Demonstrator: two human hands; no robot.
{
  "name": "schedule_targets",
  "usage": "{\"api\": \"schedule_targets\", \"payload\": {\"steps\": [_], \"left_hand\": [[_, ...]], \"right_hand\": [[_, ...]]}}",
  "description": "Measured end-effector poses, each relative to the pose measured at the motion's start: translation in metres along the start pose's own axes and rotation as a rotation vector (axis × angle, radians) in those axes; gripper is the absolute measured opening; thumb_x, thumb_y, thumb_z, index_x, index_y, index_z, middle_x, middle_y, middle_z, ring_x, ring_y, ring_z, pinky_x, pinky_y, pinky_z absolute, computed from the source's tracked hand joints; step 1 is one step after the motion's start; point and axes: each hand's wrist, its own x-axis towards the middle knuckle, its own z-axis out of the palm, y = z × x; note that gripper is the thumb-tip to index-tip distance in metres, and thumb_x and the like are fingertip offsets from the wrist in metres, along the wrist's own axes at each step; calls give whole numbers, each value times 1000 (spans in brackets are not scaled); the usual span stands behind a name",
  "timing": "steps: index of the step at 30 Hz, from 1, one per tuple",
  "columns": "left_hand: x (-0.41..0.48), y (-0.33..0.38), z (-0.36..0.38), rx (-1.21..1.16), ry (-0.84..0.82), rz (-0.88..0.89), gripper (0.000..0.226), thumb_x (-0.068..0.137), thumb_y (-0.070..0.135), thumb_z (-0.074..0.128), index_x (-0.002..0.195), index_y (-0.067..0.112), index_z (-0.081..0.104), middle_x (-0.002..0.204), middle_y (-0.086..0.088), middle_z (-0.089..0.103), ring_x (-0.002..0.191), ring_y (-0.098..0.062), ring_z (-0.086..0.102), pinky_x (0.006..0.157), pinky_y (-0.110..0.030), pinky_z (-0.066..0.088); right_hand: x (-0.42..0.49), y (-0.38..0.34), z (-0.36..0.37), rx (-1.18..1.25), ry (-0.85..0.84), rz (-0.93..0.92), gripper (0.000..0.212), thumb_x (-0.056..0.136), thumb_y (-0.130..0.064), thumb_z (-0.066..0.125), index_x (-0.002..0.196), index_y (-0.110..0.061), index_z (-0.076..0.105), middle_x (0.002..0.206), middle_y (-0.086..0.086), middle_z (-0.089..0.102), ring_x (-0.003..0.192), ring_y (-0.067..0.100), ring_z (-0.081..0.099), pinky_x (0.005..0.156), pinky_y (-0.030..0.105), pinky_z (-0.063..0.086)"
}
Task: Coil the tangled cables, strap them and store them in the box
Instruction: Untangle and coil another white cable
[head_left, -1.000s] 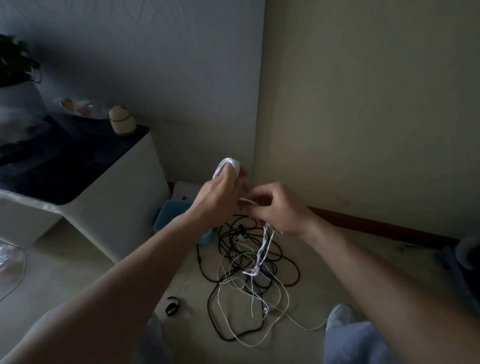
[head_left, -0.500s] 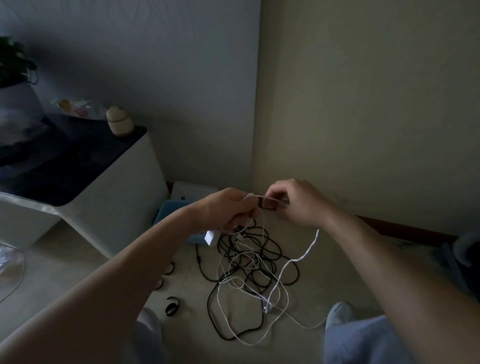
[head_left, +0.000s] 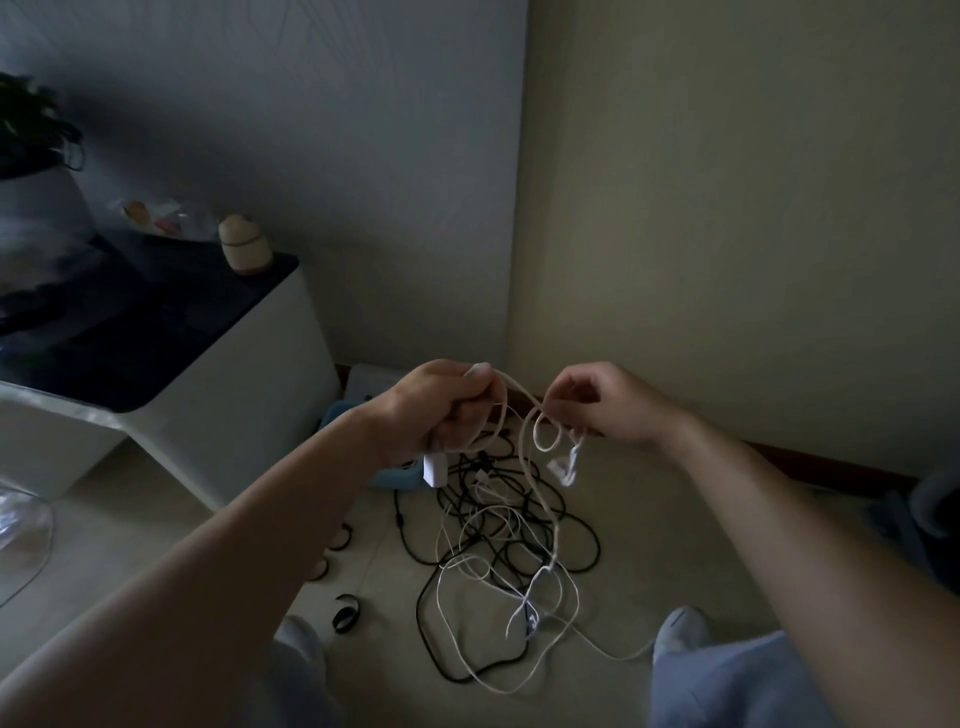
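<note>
A white cable (head_left: 524, 400) runs between my two hands above a tangle of black and white cables (head_left: 498, 545) on the floor. My left hand (head_left: 441, 410) grips loops of that white cable, and a white plug end hangs below the fist. My right hand (head_left: 602, 402) pinches the cable where it forms a small loop, with another white end dangling under it. The rest of the cable trails down into the pile. A blue box (head_left: 395, 475) lies behind my left hand, mostly hidden. Black straps (head_left: 345, 613) lie on the floor at the left.
A white cabinet (head_left: 249, 374) with a dark top stands at the left, carrying a small jar and a potted plant. Two walls meet in the corner behind the pile. My knees show at the bottom edge. A white flat object (head_left: 369, 382) leans at the wall base.
My hands have drawn apart, and a stretch of white cable with a small loop now spans between them. The hanging cable end has risen off the pile toward my right hand.
</note>
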Motion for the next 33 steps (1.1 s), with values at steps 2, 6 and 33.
{"api": "schedule_targets", "payload": {"steps": [2, 6, 33], "left_hand": [[0, 3, -4, -74, 21, -60, 44, 109, 31, 35, 75, 13, 56, 57, 3, 25, 43, -8, 21, 37, -18, 24], [1, 3, -5, 327, 279, -120, 53, 102, 48, 47, 58, 18, 47, 48, 2, 31, 36, -12, 25, 38, -18, 24], [4, 6, -54, -78, 994, 42, 45, 91, 33, 58, 49, 21, 50, 41, 3, 39, 34, -16, 31, 40, -21, 26]], "right_hand": [[0, 2, -3, 26, 28, 24, 2, 93, -12, 69, 91, -11, 68, 74, 2, 70, 62, 13, 62, 58, 23, 51], [4, 11, -8, 105, 259, 53, 6, 95, -13, 68, 91, -9, 70, 78, 7, 68, 65, 18, 61, 65, 33, 55], [7, 18, -14, 528, 199, 189, 14, 92, 1, 60, 101, -9, 64, 56, -6, 44, 41, 5, 27, 39, 19, 20]]}}
